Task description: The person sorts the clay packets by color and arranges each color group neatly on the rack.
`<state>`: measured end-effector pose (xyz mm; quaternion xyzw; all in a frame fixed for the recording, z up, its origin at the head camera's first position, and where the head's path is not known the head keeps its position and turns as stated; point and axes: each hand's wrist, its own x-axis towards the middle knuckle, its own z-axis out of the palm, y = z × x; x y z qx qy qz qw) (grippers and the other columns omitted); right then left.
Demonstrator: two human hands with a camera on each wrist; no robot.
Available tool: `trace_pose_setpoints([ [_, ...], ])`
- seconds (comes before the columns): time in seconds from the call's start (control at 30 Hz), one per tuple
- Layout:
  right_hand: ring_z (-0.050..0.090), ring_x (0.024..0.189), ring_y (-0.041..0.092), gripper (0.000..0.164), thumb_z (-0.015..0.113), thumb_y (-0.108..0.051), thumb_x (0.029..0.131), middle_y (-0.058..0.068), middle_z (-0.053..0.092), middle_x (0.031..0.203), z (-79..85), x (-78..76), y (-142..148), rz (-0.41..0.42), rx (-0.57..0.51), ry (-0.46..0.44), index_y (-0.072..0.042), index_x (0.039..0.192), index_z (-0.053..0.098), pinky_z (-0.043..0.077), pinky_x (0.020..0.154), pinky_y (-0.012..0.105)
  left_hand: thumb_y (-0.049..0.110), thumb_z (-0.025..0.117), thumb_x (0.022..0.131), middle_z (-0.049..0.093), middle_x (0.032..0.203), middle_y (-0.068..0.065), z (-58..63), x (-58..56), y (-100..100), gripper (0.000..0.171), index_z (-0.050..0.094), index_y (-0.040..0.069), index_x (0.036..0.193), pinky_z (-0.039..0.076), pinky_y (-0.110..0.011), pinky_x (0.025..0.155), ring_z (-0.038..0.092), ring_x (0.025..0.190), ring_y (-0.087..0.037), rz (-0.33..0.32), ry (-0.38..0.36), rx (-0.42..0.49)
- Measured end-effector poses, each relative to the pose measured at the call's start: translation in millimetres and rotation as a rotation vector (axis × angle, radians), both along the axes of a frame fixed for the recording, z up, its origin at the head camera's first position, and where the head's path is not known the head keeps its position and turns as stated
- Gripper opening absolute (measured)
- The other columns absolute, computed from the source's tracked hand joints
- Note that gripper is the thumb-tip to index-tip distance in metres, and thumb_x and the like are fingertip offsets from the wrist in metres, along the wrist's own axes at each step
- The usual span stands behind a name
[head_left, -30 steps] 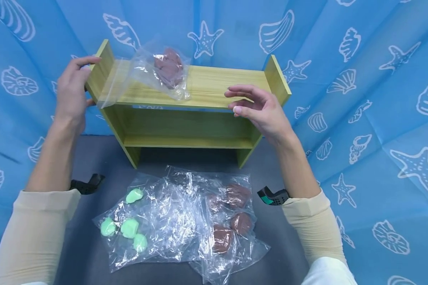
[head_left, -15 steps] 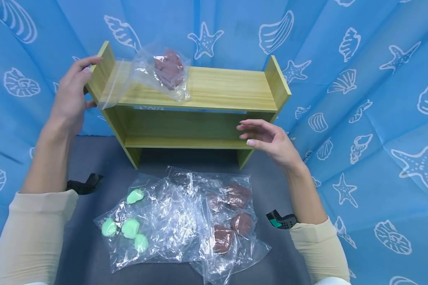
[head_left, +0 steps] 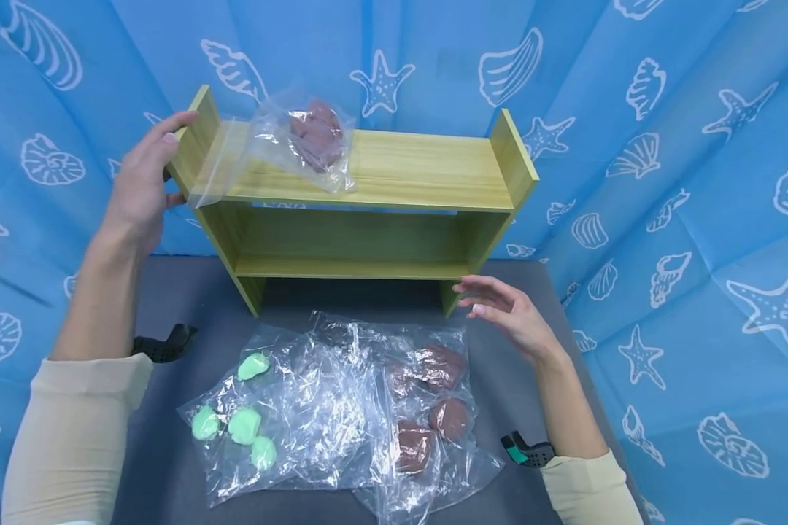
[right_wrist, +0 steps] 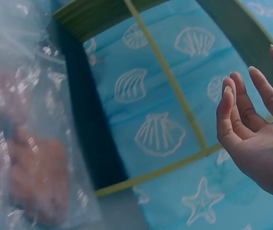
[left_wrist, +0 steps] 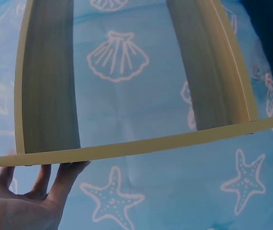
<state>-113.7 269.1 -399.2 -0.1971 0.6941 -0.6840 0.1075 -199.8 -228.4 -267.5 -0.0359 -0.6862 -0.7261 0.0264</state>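
A small yellow-green wooden shelf [head_left: 427, 171] stands at the back in the head view. My left hand [head_left: 141, 179] holds its left side panel near the top; in the left wrist view several fingers [left_wrist: 62, 184] press on the panel's outer face. On the top board lies a clear plastic bag holding a reddish-brown lump [head_left: 318, 135]. My right hand [head_left: 508, 313] is in the air beside the shelf's lower right corner, fingers loosely bent and holding nothing. In front of the shelf are clear bags with brown lumps [head_left: 449, 419] and light green lumps [head_left: 244, 425].
The bags lie overlapping on a dark grey table [head_left: 519, 379]. A blue curtain [head_left: 689, 182] with white shells and starfish hangs behind and at both sides. The shelf's lower board [head_left: 354, 267] sits above the table on the side panels.
My right hand has moved down and slightly right, from before the shelf's top board to beside its lower right corner. My left hand stays at the left panel.
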Motion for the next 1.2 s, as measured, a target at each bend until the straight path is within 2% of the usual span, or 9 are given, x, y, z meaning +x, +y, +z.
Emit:
trace_pose_setpoints([
  [0.27, 0.058, 0.120, 0.029, 0.048, 0.058, -0.005, 0.100, 0.017, 0.055, 0.138, -30.9, 16.6, 18.4, -0.080, 0.069, -0.097, 0.004, 0.144, 0.044, 0.051, 0.095, 0.034, 0.034, 0.045, 0.104, 0.041, 0.140, -0.002, 0.4, 0.5, 0.2, 0.041, 0.052, 0.030, 0.145, 0.030, -0.047, 0.093, 0.041, 0.118, -0.019, -0.009, -0.022, 0.039],
  [0.5, 0.060, 0.119, 0.021, 0.046, 0.058, -0.004, 0.099, 0.008, 0.060, 0.134, -58.8, 28.2, 30.1, -0.148, 0.052, -0.161, 0.000, 0.144, 0.046, 0.049, 0.097, 0.033, 0.035, 0.045, 0.104, 0.042, 0.140, -0.003, 0.5, -0.2, 0.9, 0.041, 0.051, 0.030, 0.145, 0.031, -0.046, 0.096, 0.042, 0.118, -0.018, -0.008, -0.030, 0.044],
  [0.7, 0.058, 0.121, 0.019, 0.053, 0.058, -0.009, 0.100, 0.013, 0.054, 0.139, -84.9, 35.5, 36.0, -0.172, 0.046, -0.226, 0.003, 0.148, 0.038, 0.049, 0.098, 0.031, 0.036, 0.045, 0.104, 0.041, 0.139, -0.002, -0.2, 0.1, 0.1, 0.041, 0.051, 0.031, 0.145, 0.030, -0.046, 0.096, 0.042, 0.117, -0.018, 0.005, -0.037, 0.035],
  [0.8, 0.057, 0.124, 0.024, 0.055, 0.059, -0.010, 0.100, 0.017, 0.052, 0.140, -97.0, 39.5, 36.5, -0.200, 0.029, -0.262, 0.004, 0.148, 0.037, 0.049, 0.098, 0.030, 0.037, 0.045, 0.104, 0.041, 0.140, -0.001, -0.2, -0.2, -0.4, 0.041, 0.051, 0.032, 0.145, 0.029, -0.047, 0.097, 0.041, 0.118, -0.018, 0.004, -0.043, 0.031],
  [1.0, 0.049, 0.130, 0.037, 0.054, 0.061, -0.009, 0.099, 0.029, 0.042, 0.146, -116.0, 43.7, 36.6, -0.257, 0.023, -0.299, 0.001, 0.148, 0.040, 0.049, 0.097, 0.030, 0.037, 0.044, 0.105, 0.040, 0.141, 0.000, 0.7, -0.8, -1.6, 0.041, 0.051, 0.033, 0.144, 0.028, -0.047, 0.098, 0.040, 0.117, -0.018, 0.010, -0.044, 0.028],
  [1.2, 0.053, 0.126, 0.033, 0.055, 0.064, -0.006, 0.096, 0.030, 0.041, 0.146, -132.8, 48.6, 35.5, -0.306, 0.007, -0.325, 0.004, 0.145, 0.043, 0.051, 0.094, 0.031, 0.036, 0.042, 0.105, 0.037, 0.143, 0.000, 0.3, -0.4, -1.1, 0.040, 0.051, 0.034, 0.144, 0.025, -0.049, 0.103, 0.039, 0.119, -0.019, 0.024, -0.058, 0.010],
])
